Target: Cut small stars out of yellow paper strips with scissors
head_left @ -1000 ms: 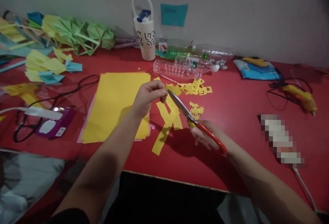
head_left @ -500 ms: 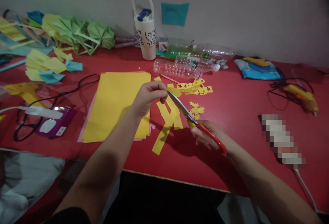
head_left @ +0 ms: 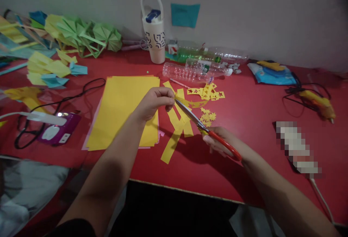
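Observation:
My left hand (head_left: pixel 159 102) is closed in a pinch on a narrow yellow paper strip (head_left: pixel 194 104), which trails off to the right with star-shaped holes in it. My right hand (head_left: pixel 219 142) grips red-handled scissors (head_left: pixel 191 115); their blades look closed, and the tips reach my left fingertips. Under the blades lie plain yellow paper strips (head_left: pixel 172 144), crossing one another. A small heap of yellow paper stars (head_left: pixel 208 117) rests just beyond my right hand. Behind it are strip offcuts (head_left: pixel 208 91) with star-shaped holes.
To the left lies a stack of yellow paper (head_left: pixel 122 112). Plastic bottles (head_left: pixel 187 72) and a white tumbler (head_left: pixel 154 41) stand or lie at the back. Glue guns (head_left: pixel 318 103) with cords, a purple power box (head_left: pixel 58 130) and a pixelated object (head_left: pixel 297 150) sit around the red table (head_left: pixel 190 179).
The free end of the yellow strip has dropped lower, from over the star-holed offcuts to in front of them. My hands and the scissors have barely shifted.

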The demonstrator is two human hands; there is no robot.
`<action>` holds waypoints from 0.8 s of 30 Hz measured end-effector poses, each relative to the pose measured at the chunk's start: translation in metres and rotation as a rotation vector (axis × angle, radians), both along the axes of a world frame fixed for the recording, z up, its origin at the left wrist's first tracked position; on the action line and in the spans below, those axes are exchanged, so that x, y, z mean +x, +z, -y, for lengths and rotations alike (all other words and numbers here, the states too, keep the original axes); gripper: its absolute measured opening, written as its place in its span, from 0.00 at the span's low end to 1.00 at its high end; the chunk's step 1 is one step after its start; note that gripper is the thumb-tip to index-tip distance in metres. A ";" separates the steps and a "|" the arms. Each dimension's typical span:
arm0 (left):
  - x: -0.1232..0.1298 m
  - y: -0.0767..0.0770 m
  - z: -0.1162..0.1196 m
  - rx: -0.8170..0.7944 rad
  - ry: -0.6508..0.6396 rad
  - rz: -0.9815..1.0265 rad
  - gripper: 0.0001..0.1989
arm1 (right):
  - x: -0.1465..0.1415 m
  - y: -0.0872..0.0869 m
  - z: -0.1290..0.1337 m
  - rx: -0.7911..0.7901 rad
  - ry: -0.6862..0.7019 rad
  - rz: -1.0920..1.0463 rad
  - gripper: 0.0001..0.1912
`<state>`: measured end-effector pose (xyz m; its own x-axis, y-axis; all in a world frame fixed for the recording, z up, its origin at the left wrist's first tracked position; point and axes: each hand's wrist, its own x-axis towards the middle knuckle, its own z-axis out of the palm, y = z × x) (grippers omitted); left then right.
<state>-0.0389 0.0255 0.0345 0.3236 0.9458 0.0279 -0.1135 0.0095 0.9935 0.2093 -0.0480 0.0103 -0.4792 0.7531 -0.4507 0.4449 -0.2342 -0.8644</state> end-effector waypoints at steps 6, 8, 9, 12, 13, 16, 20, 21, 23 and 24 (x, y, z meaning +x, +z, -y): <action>-0.002 0.000 -0.001 -0.015 -0.020 0.001 0.03 | -0.001 0.002 -0.002 0.012 0.014 0.015 0.28; -0.002 0.000 -0.001 -0.018 -0.020 0.003 0.03 | -0.001 0.002 -0.002 0.020 0.025 0.016 0.28; -0.002 0.000 -0.001 -0.019 -0.020 0.003 0.03 | 0.000 0.001 -0.002 0.023 0.028 0.016 0.28; -0.002 0.000 -0.001 -0.012 -0.016 -0.001 0.04 | 0.001 0.000 -0.002 0.020 0.028 0.006 0.28; -0.001 0.000 0.000 -0.008 -0.011 -0.002 0.04 | 0.001 -0.001 -0.001 0.018 0.023 -0.005 0.28; -0.001 0.000 0.000 0.000 0.011 0.006 0.04 | 0.000 -0.001 0.000 0.019 -0.001 -0.041 0.28; 0.001 -0.001 0.002 0.030 0.055 0.021 0.04 | -0.001 0.000 0.002 0.019 -0.026 -0.039 0.29; 0.002 -0.002 0.002 0.043 0.064 0.015 0.04 | -0.001 0.000 0.002 0.023 -0.022 -0.043 0.29; 0.002 -0.003 0.003 0.065 0.070 -0.010 0.05 | -0.001 0.000 0.003 0.038 -0.009 -0.061 0.29; 0.002 -0.003 0.003 0.073 0.072 -0.023 0.05 | -0.001 -0.001 0.004 0.050 -0.005 -0.070 0.29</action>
<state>-0.0364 0.0227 0.0312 0.2567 0.9622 0.0906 -0.0888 -0.0698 0.9936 0.2082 -0.0515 0.0096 -0.5043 0.7763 -0.3782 0.3815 -0.1926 -0.9041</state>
